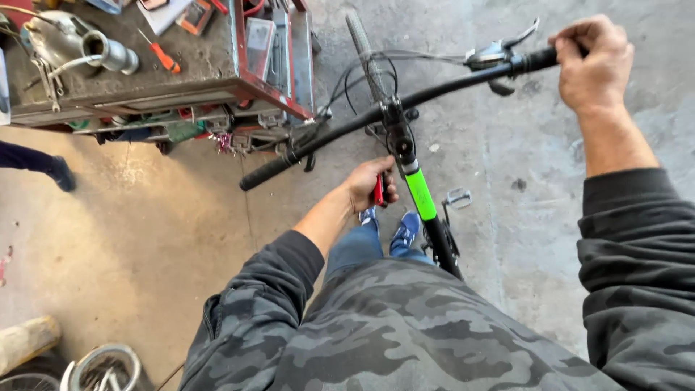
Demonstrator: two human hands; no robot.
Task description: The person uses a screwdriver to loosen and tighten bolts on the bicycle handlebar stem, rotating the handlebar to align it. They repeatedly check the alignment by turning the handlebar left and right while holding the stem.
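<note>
The person stood over a bicycle (427, 217) on a bare concrete floor (145, 239), looking down past a camouflage-patterned sweatshirt (405, 333). The right hand (590, 61) was closed in a fist around the right grip of the black handlebar (434, 90), at the far right of the scene, just beside the brake lever (499, 51) and its cables. The left hand (373, 185) sat lower and nearer, curled around a red-handled tool (378, 192) held against the frame just below the stem (398, 134); the tool's working end was hidden by the fingers, so its kind could not be told. Beside that hand ran the bright green section of the frame tube (421, 195), slanting down toward the person's body. The front tyre (365, 51) pointed away toward the far side, and a pedal (457, 197) showed just right of the frame. The left grip (264, 174) of the handlebar hung free, untouched. Blue shoes (405, 228) and jeans showed between the arms. To the far left stood a worn metal workbench (210, 69) with a red edge, carrying an orange-handled screwdriver (161, 54) and a metal funnel-like piece (108, 52). Another person's dark shoe (61, 174) showed at the left edge, and a wheel rim (101, 366) lay at the near left corner.
</note>
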